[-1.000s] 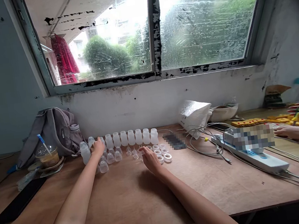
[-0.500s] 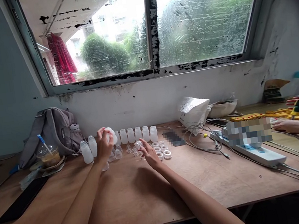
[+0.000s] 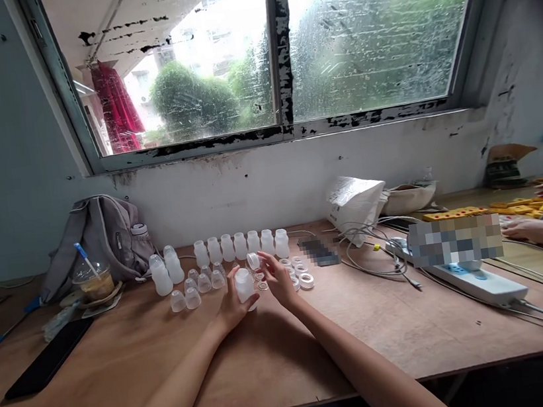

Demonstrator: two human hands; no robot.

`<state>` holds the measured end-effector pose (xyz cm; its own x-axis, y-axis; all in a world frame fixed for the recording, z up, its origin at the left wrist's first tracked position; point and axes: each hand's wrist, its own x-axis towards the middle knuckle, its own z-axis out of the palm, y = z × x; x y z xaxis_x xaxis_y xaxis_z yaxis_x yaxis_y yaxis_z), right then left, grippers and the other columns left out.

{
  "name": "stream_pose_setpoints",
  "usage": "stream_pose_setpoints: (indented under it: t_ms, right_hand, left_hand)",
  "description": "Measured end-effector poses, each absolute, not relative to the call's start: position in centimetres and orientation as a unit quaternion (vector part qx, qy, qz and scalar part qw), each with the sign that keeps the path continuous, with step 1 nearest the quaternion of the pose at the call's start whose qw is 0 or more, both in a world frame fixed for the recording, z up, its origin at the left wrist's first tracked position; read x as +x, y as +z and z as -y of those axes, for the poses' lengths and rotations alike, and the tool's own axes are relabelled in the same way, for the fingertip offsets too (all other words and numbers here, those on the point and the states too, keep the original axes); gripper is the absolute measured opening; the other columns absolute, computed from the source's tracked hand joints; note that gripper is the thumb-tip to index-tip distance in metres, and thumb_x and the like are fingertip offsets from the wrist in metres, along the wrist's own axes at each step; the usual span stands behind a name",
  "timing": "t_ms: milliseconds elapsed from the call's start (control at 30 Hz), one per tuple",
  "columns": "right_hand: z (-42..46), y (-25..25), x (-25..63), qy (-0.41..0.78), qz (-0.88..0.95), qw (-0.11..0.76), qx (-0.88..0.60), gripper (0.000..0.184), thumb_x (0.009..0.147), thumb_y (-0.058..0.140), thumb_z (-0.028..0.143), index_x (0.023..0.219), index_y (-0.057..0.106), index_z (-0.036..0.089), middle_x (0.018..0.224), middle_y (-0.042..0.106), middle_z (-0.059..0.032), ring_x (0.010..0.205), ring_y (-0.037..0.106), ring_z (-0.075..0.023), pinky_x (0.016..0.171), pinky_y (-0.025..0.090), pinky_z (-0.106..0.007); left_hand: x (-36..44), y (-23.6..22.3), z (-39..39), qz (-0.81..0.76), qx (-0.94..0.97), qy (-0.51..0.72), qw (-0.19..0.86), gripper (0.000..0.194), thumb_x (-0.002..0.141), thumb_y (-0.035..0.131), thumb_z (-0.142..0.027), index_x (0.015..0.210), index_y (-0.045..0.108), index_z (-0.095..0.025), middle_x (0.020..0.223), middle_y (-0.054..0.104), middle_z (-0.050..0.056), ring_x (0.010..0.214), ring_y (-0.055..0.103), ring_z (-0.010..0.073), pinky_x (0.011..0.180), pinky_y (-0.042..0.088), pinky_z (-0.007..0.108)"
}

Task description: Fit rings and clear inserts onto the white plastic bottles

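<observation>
My left hand (image 3: 233, 304) is closed around a frosted baby bottle (image 3: 244, 286), which stands upright just above or on the table. Between the fingers of my right hand (image 3: 277, 279) is a white screw ring (image 3: 253, 260), tilted, close above the bottle's mouth. Behind my hands runs a row of open frosted bottles (image 3: 227, 248). Two capped bottles (image 3: 161, 275) stand at its left. Clear dome caps (image 3: 192, 298) sit left of my left hand. More white rings (image 3: 306, 281) lie right of my right hand; small clear parts are partly hidden behind my fingers.
A grey backpack (image 3: 101, 242), an iced drink cup (image 3: 92, 282) and a black flat case (image 3: 49, 358) are on the left. To the right lie a white pouch (image 3: 354, 202), cables and a power strip (image 3: 487, 285). Another person's hand (image 3: 528, 230) is at far right.
My left hand took a bottle from the row's left end and carried it right and nearer. My right hand lifted a white ring and brought it near the bottle.
</observation>
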<state>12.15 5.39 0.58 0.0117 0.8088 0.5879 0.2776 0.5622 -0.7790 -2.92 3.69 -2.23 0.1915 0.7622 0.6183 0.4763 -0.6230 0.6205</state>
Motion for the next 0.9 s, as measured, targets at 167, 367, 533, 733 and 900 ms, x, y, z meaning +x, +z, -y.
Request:
stream_pose_setpoints:
  t_ms: [167, 367, 533, 733, 900]
  right_hand:
    - [-5.4, 0.5, 12.1, 0.208, 0.687, 0.573, -0.396, 0.028, 0.081, 0.038, 0.024, 0.106, 0.049, 0.020, 0.088, 0.061, -0.0053, 0.068, 0.059, -0.0149, 0.058, 0.047, -0.026]
    - [-5.9, 0.0, 12.2, 0.173, 0.721, 0.553, -0.380, 0.029, 0.080, 0.038, 0.019, 0.106, 0.051, 0.019, 0.098, 0.058, -0.0074, 0.071, 0.058, -0.0141, 0.063, 0.047, -0.026]
    - [-6.2, -0.5, 12.2, 0.155, 0.743, 0.535, -0.372, 0.032, 0.079, 0.037, 0.016, 0.108, 0.051, 0.019, 0.100, 0.058, -0.0074, 0.074, 0.057, -0.0143, 0.064, 0.046, -0.026]
    - [-6.3, -0.8, 12.2, 0.156, 0.745, 0.526, -0.379, 0.031, 0.082, 0.033, 0.018, 0.105, 0.053, 0.020, 0.091, 0.061, -0.0061, 0.067, 0.057, -0.0135, 0.061, 0.045, -0.026]
    - [-6.3, -0.6, 12.4, 0.174, 0.733, 0.531, -0.388, 0.023, 0.082, 0.037, 0.023, 0.101, 0.048, 0.021, 0.079, 0.063, -0.0023, 0.059, 0.057, -0.0131, 0.057, 0.043, -0.024]
  left_hand:
    - [-3.5, -2.1, -4.0, -0.439, 0.750, 0.472, 0.147, 0.059, 0.065, 0.063, -0.034, 0.115, 0.034, -0.020, 0.108, 0.049, 0.008, 0.095, 0.052, 0.0201, 0.081, 0.043, 0.033]
    - [-4.6, -1.4, -4.0, -0.467, 0.759, 0.447, 0.074, 0.055, 0.066, 0.059, -0.021, 0.116, 0.038, -0.023, 0.108, 0.050, 0.006, 0.098, 0.050, 0.0213, 0.084, 0.041, 0.035]
    - [-4.9, -1.6, -4.2, -0.472, 0.762, 0.443, 0.030, 0.047, 0.067, 0.056, -0.018, 0.111, 0.039, -0.022, 0.109, 0.051, 0.005, 0.100, 0.050, 0.0212, 0.086, 0.039, 0.035]
    - [-4.9, -1.6, -4.1, -0.474, 0.775, 0.416, -0.022, 0.047, 0.067, 0.055, -0.016, 0.111, 0.039, -0.023, 0.108, 0.052, 0.004, 0.102, 0.048, 0.0212, 0.090, 0.035, 0.037]
    - [-5.0, -1.7, -4.2, -0.470, 0.780, 0.411, -0.049, 0.047, 0.068, 0.054, -0.015, 0.111, 0.038, -0.024, 0.106, 0.052, 0.003, 0.100, 0.048, 0.0206, 0.089, 0.035, 0.037]
